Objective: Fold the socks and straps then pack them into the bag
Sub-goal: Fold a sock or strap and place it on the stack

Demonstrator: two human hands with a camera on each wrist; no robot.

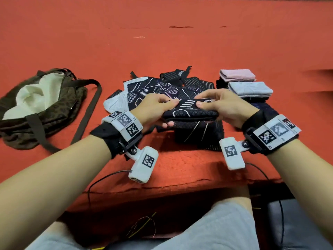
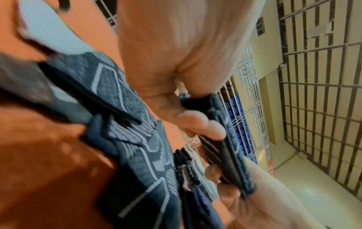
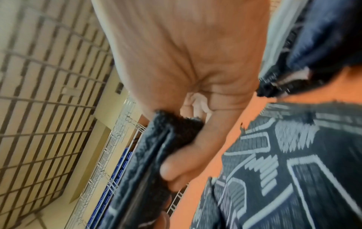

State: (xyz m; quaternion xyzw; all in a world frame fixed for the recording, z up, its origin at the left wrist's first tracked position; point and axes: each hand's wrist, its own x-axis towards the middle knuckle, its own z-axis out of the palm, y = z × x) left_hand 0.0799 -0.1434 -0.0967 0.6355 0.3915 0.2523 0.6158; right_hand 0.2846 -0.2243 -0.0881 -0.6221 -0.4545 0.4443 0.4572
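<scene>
On the far left of the red desk (image 1: 180,42) lies a brown bag (image 1: 59,109), open at the top, with pale cloth inside and a long brown strap (image 1: 90,109) lying beside it. Next comes a loose pile of dark socks (image 1: 144,91) with white lines on them; one has a white toe. A black strap (image 1: 175,75) lies at the back of the pile, and its small white label is too tiny to read.

The left hand (image 1: 153,107) and the right hand (image 1: 221,105) hold a folded dark sock (image 1: 191,112) just above the pile, one at each end. On each hand the thumb sits on top and the fingers (image 1: 168,124) curl under, pinching the sock. Both wrists wear black bands with white boxes that carry black-and-white square codes.

To the right sit a folded pink sock (image 1: 237,75) and a folded grey sock (image 1: 250,89), stacked on darker ones.

The wrist views show the fingers under the sock from below, and also a pale wall with metal bars, which the head view does not. They are blurry.
</scene>
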